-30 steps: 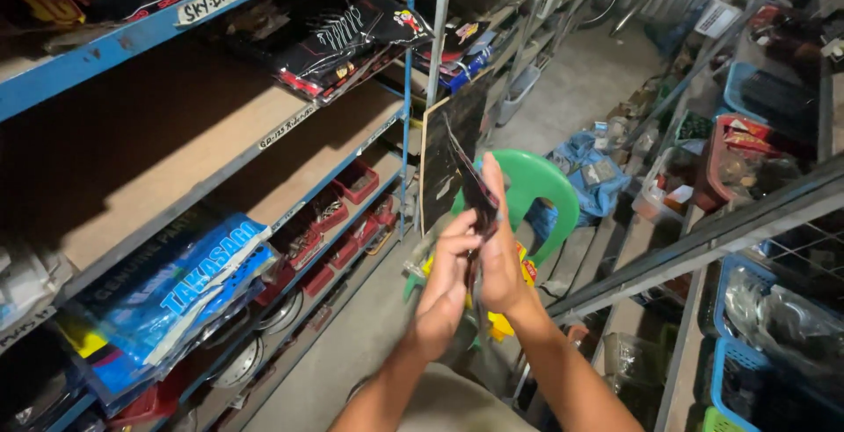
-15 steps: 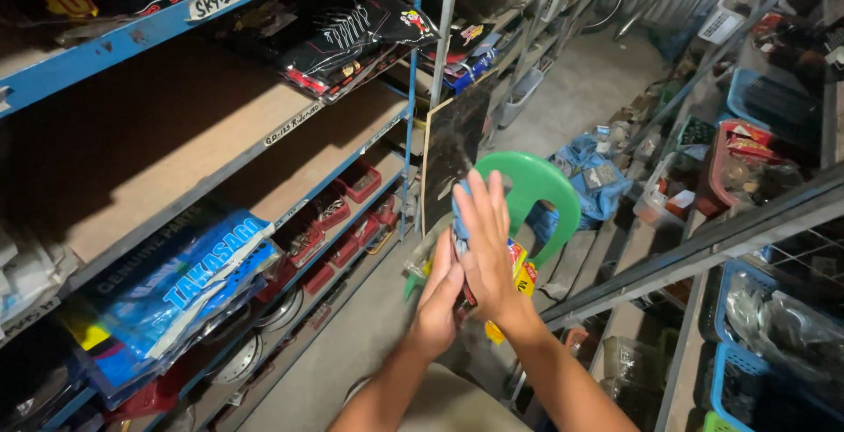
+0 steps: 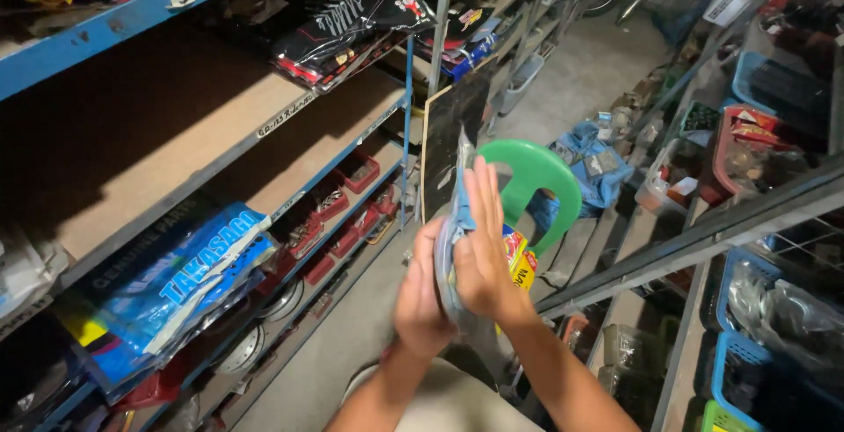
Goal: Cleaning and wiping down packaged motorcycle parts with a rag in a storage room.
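Pressing flat blue packet (image 3: 457,221) upright between left hand (image 3: 422,296) and right hand (image 3: 483,252), both grips clamped on it; green plastic chair (image 3: 536,177) just behind.

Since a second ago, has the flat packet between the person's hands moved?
Yes. The flat packet, pressed between left hand and right hand, has dropped slightly against the green chair, turning edge-on.

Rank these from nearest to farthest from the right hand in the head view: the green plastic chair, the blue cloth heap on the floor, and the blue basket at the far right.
From the right hand:
1. Green plastic chair, just behind the fingers.
2. Blue cloth heap, on the floor beyond the chair.
3. Blue basket, at the far right edge.
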